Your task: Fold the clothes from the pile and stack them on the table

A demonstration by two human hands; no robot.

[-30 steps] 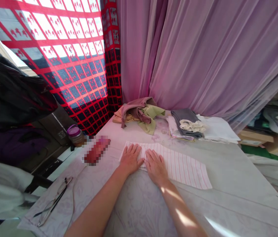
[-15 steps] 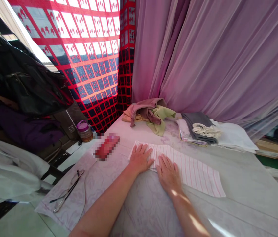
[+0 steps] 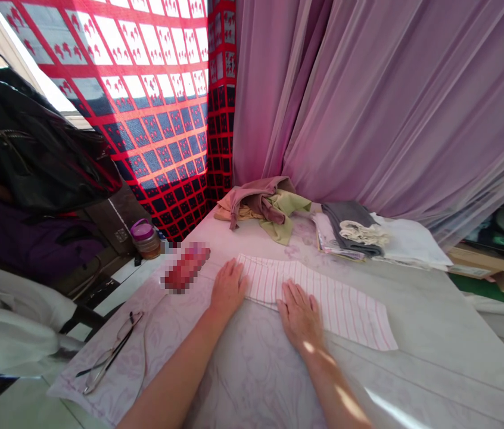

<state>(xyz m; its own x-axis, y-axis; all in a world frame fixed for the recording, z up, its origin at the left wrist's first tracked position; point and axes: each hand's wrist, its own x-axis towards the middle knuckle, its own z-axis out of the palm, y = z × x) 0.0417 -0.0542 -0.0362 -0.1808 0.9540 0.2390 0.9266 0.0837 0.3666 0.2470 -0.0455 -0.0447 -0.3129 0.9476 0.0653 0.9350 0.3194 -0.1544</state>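
A white garment with pink stripes (image 3: 345, 301), folded into a long shape, lies flat across the table. At its left end is my left hand (image 3: 229, 288), palm down, with the fingers along the cloth's edge. My right hand (image 3: 299, 313) rests flat on the near middle part of the stripes, fingers stretched out. Neither hand grips anything. The garment's underside is hidden.
The patterned tabletop (image 3: 243, 369) carries glasses (image 3: 111, 354) and a blurred red object (image 3: 186, 268) at left. Crumpled clothes (image 3: 263, 205) lie at the back, folded grey cloth (image 3: 350, 217) and white cloth (image 3: 413, 241) at back right. A purple-lidded jar (image 3: 145, 239) stands beyond the left edge.
My left hand has slid left from on top of the striped cloth to its left end. My right hand stays at about the same spot on the cloth. The view has turned slightly right.
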